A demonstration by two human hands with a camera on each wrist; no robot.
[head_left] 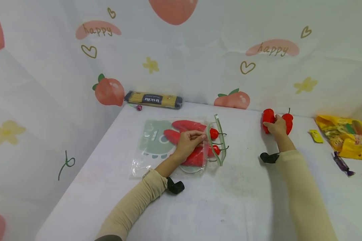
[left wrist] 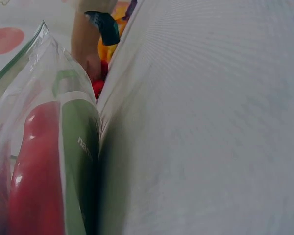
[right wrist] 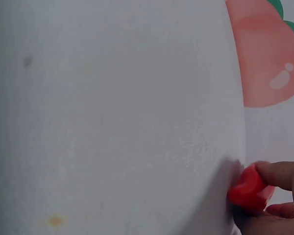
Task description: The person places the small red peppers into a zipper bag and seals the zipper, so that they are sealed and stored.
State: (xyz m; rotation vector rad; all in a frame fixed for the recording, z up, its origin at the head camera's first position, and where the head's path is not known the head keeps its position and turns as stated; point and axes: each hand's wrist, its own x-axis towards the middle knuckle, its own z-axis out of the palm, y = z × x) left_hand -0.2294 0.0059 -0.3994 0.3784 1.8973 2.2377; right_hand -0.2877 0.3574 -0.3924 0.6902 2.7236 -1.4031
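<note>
A clear zip bag (head_left: 138,154) with a green printed design lies on the table, its green-edged mouth gaping toward the right. Several red peppers (head_left: 196,159) are inside it, some with stems poking out at the mouth. My left hand (head_left: 185,145) pinches the bag's film near that mouth. In the left wrist view a pepper (left wrist: 36,171) shows through the plastic. Far over to the right, my right hand (head_left: 277,127) grips a red pepper (head_left: 268,117), thumb and fingers around it in the right wrist view. Another stemmed red pepper (head_left: 288,123) lies right beside that hand.
At the back left lie a yellow-and-navy pasta pack (head_left: 152,99) and a lollipop (head_left: 138,107). To the right are a yellow snack bag (head_left: 357,144), a small yellow packet (head_left: 315,136) and a purple-wrapped candy (head_left: 343,164). A printed cloth backdrop (head_left: 199,67) stands behind the table.
</note>
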